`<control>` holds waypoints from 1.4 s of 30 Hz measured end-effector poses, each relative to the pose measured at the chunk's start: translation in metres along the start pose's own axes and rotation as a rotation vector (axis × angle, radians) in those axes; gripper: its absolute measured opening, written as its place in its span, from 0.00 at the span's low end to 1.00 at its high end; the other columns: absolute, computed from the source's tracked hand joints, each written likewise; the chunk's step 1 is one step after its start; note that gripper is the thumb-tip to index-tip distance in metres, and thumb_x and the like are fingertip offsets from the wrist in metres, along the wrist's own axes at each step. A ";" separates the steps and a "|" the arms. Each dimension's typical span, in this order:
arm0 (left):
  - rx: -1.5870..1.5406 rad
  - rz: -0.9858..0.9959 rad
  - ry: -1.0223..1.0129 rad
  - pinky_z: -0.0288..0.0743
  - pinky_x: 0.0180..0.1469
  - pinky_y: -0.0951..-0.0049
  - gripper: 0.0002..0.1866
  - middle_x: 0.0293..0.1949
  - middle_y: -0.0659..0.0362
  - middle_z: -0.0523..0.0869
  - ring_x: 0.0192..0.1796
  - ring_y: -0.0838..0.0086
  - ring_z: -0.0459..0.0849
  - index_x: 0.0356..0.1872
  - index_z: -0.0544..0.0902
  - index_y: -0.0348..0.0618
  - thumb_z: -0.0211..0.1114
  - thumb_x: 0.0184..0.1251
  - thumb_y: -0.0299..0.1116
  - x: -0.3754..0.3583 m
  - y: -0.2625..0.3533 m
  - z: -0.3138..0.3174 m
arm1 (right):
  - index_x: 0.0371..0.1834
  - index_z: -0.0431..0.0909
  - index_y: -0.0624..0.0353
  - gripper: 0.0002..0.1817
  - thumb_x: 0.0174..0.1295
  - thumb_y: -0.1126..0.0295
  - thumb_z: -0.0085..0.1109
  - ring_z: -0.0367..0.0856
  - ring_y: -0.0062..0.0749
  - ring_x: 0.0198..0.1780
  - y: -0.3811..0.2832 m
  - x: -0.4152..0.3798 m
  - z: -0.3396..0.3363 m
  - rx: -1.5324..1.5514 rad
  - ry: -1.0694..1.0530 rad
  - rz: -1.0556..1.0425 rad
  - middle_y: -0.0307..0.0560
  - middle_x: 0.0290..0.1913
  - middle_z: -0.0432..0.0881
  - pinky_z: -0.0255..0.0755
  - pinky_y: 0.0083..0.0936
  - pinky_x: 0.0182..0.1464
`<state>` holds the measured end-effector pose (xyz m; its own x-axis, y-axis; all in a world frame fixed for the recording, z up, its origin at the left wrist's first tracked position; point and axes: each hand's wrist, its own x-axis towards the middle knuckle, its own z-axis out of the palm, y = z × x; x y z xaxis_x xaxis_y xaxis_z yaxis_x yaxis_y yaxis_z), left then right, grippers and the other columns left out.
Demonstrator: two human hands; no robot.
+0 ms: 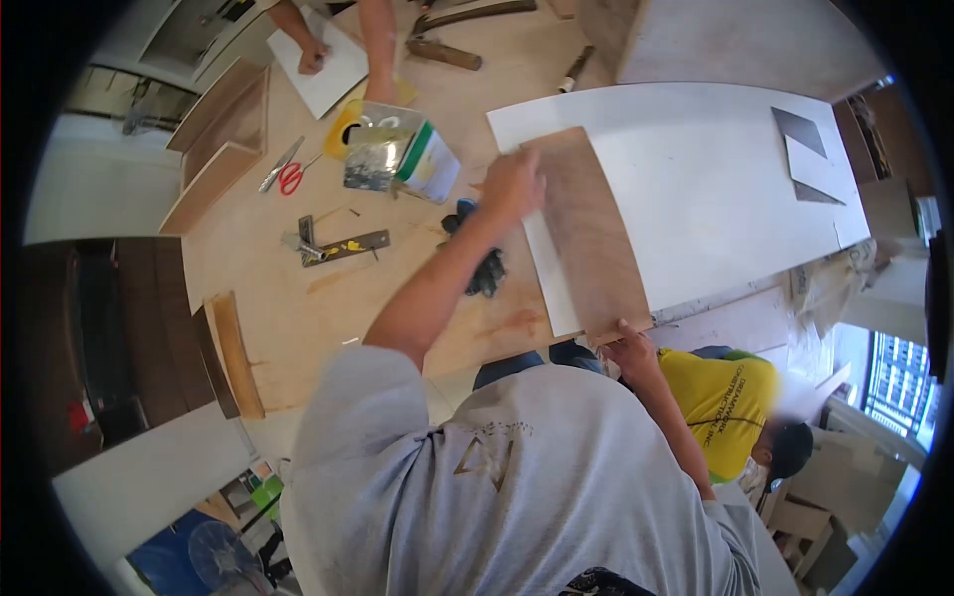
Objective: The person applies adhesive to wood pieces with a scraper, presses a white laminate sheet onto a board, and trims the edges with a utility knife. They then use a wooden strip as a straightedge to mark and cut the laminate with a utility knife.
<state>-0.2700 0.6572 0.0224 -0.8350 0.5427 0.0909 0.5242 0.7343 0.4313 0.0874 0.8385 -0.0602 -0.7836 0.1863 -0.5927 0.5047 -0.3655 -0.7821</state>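
Note:
A thin brown board lies along the left part of a large white sheet on the wooden table. At the board's far left corner is my left hand, its fingers closed on the edge. My right hand grips the near end between thumb and fingers. Dark gloves rest on the table just left of the board. Beyond them stands an open container with a green rim.
Left of the container lie red-handled scissors and a metal square. A hammer lies at the back. A co-worker's hands are over a white panel. Another person in yellow is at the lower right.

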 end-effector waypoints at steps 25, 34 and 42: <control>0.709 -0.948 0.341 0.76 0.60 0.49 0.29 0.67 0.40 0.72 0.64 0.38 0.73 0.62 0.77 0.42 0.69 0.55 0.33 -0.219 -0.233 -0.148 | 0.65 0.65 0.68 0.26 0.77 0.57 0.54 0.85 0.51 0.51 0.003 0.020 0.030 0.245 0.015 0.401 0.60 0.55 0.82 0.82 0.42 0.56; -0.134 -0.410 0.092 0.78 0.38 0.51 0.06 0.29 0.48 0.83 0.35 0.48 0.84 0.33 0.82 0.42 0.66 0.58 0.33 -0.156 -0.048 0.006 | 0.51 0.79 0.61 0.25 0.72 0.46 0.58 0.85 0.38 0.37 -0.053 0.008 0.063 -0.038 0.115 0.487 0.49 0.39 0.85 0.77 0.30 0.38; -0.444 -0.438 0.064 0.79 0.41 0.54 0.11 0.29 0.45 0.87 0.36 0.49 0.86 0.35 0.85 0.36 0.66 0.57 0.34 -0.095 -0.020 0.060 | 0.48 0.80 0.60 0.24 0.70 0.46 0.60 0.87 0.36 0.37 -0.061 0.026 0.078 0.003 0.063 0.470 0.48 0.39 0.86 0.77 0.33 0.36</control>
<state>-0.1913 0.6154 -0.0490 -0.9721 0.1946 -0.1313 0.0232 0.6361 0.7713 0.0085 0.7942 -0.0131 -0.4469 0.0551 -0.8929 0.7981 -0.4263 -0.4258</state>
